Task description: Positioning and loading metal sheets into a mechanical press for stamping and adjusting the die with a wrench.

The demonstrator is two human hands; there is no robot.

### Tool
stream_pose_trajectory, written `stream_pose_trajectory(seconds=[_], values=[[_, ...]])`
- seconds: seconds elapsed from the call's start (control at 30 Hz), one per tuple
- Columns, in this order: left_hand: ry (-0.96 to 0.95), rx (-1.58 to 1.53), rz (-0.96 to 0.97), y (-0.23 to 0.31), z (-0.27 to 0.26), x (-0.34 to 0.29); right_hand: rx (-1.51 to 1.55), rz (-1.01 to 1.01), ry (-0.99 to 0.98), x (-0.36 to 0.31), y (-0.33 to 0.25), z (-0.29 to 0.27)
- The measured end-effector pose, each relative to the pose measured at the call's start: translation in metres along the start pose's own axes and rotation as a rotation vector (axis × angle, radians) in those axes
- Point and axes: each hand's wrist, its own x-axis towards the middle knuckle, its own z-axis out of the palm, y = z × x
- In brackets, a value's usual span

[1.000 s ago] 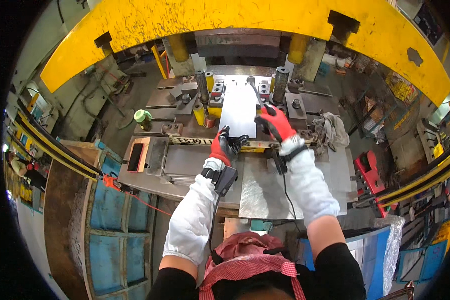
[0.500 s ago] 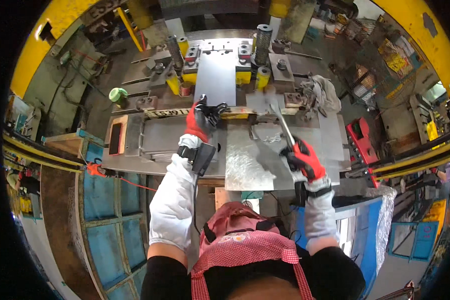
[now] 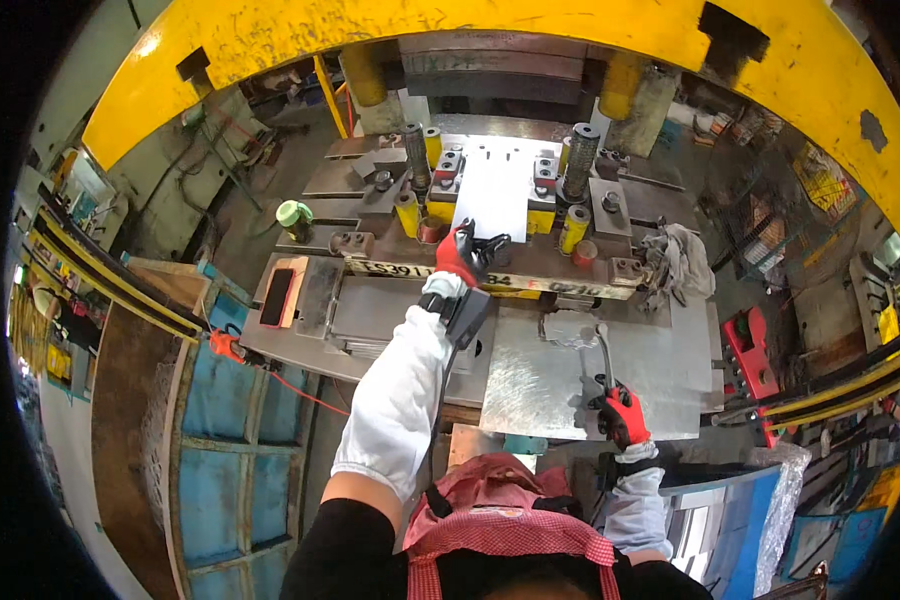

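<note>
My left hand (image 3: 470, 252), in a red and black glove, is at the near edge of a bright flat metal sheet (image 3: 492, 190) lying in the press die. Its thumb stands apart and the fingers stretch to the right against that edge. My right hand (image 3: 622, 415), gloved alike, is closed round a slim metal rod-shaped tool (image 3: 607, 360). The tool's far end rests over or just above a large scuffed metal plate (image 3: 530, 385), beside a shiny crumpled-looking patch (image 3: 568, 328). I cannot make out the tool's exact kind.
Die posts (image 3: 580, 165) and yellow cylinders (image 3: 574, 228) flank the sheet, below a yellow press frame (image 3: 450, 30). A grey rag (image 3: 678, 262) hangs at right. At left are stacked plates (image 3: 375, 310), a phone (image 3: 277, 297) and a green-lidded container (image 3: 293, 216).
My right hand has drawn back toward me and lowered the tool from near the die edge to the plate. My left hand stays at the sheet's edge. The whole view has shifted.
</note>
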Motion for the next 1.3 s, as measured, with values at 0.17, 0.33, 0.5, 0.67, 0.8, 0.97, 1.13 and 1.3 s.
stream_pose_trajectory(seconds=[0.17, 0.33, 0.5, 0.67, 0.8, 0.97, 1.13, 1.3], values=[[0.111, 0.667, 0.363, 0.028, -0.123, 0.106, 0.074, 0.045, -0.033, -0.018, 0.003, 0.020], [-0.027, 0.543, 0.301, 0.004, -0.107, 0.106, 0.220, -0.032, 0.067, -0.027, 0.007, 0.015], [-0.105, 0.085, -0.084, -0.001, -0.006, -0.022, 0.259, -0.043, 0.287, -0.003, 0.058, -0.025], [0.012, 0.574, 0.350, 0.053, -0.065, -0.202, 0.461, -0.113, 0.132, 0.009, 0.070, -0.008], [0.308, 0.859, 0.581, 0.053, -0.177, -0.274, 0.406, -0.095, 0.231, 0.006, 0.066, -0.001], [0.391, 2.167, 0.570, 0.090, -0.251, -0.284, 0.401, -0.135, 0.285, 0.011, 0.073, -0.006], [0.268, 2.411, 0.219, 0.096, -0.283, -0.271, 0.465, -0.161, 0.253, 0.016, 0.077, -0.007], [0.252, 2.432, 0.172, 0.096, -0.275, -0.266, 0.485, -0.103, 0.323, 0.006, 0.065, 0.003]])
